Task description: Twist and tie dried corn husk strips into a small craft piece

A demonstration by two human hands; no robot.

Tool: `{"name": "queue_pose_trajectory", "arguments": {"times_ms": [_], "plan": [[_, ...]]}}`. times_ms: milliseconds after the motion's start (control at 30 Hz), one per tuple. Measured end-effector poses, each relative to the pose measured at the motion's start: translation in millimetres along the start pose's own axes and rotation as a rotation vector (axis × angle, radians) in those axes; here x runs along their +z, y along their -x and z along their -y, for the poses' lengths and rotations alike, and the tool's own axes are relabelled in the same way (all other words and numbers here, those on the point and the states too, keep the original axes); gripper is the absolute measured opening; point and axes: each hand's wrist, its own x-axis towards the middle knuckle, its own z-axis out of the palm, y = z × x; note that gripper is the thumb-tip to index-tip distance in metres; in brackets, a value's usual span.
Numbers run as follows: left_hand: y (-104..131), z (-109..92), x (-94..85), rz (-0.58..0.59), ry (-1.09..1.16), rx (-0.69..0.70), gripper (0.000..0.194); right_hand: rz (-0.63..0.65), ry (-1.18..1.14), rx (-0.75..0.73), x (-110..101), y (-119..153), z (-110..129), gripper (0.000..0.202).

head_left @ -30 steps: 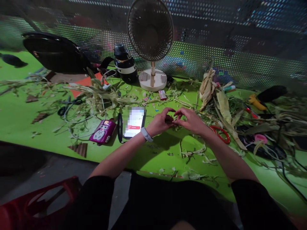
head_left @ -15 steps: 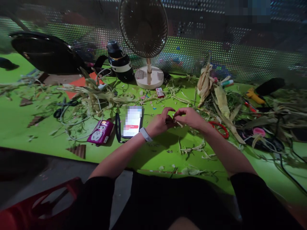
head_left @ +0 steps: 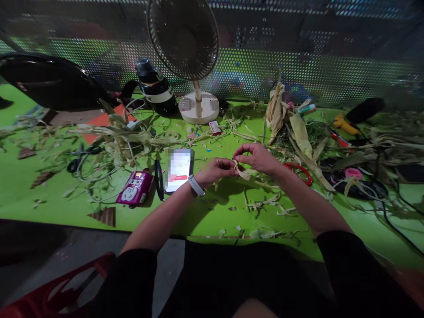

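Over the green table, a small pale piece of corn husk is pinched between the fingers of my left hand. Its loose end hangs out to the right, above the tabletop. My right hand meets it from the other side, thumb and forefinger closed at the upper end of the same piece. What exactly lies between those fingertips is too small to make out clearly. Scraps of husk lie below my hands. Left of my wrist stands a lit phone.
A fan and a dark bottle stand at the back. On the left are a purple power socket, scissors and husk strips. To the right lie red-handled scissors, a dried husk bundle, a yellow glue gun and cables.
The husk piece shows more plainly now, its loose end turned rightward. My right hand has lifted slightly and its fingertips moved to the piece's top. The whole view has shifted a little.
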Motion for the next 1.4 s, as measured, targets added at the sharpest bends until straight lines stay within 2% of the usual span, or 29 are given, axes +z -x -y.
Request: {"name": "queue_pose_trajectory", "arguments": {"times_ms": [100,267,367,467,533,633,767,833,900,1000,1100,1267,1400], "plan": [[3,0,5.8,0.083,0.003,-0.061,0.03,0.038,-0.07,0.034,1,-3,-4,0.014],[8,0,16.4,0.207,0.009,-0.122,0.029,0.018,-0.166,0.055,8,-10,-14,0.014],[9,2,18.8,0.235,-0.008,-0.129,0.028,-0.101,-0.172,0.025,12,-16,-21,0.014],[9,2,18.3,0.213,0.02,-0.11,0.027,-0.196,-0.21,0.021,12,-20,-25,0.013],[8,2,17.6,0.189,0.055,-0.105,0.026,-0.134,-0.279,0.091,9,-21,-25,0.014],[7,1,16.7,0.142,0.103,-0.107,0.029,0.036,-0.379,0.254,3,-20,-25,0.023],[7,0,15.9,0.089,0.13,-0.108,0.029,0.168,-0.347,0.352,-4,-19,-26,0.039],[7,1,16.3,0.087,0.124,-0.096,0.028,0.274,-0.335,0.317,-4,-18,-27,0.042],[7,2,17.6,0.108,0.094,-0.074,0.027,0.311,-0.357,0.237,-3,-16,-27,0.041],[8,3,20.6,0.175,-0.013,-0.062,0.026,0.245,-0.338,0.129,3,-15,-27,0.039],[9,3,22.7,0.223,-0.115,-0.074,0.028,0.212,-0.269,0.088,7,-18,-29,0.042],[11,1,24.1,0.208,-0.06,-0.086,0.03,0.131,-0.27,0.074,7,-24,-35,0.045],[13,-1,25.4,0.312,-0.026,-0.127,0.031,0.129,-0.266,0.053,11,-23,-35,0.047]]}}
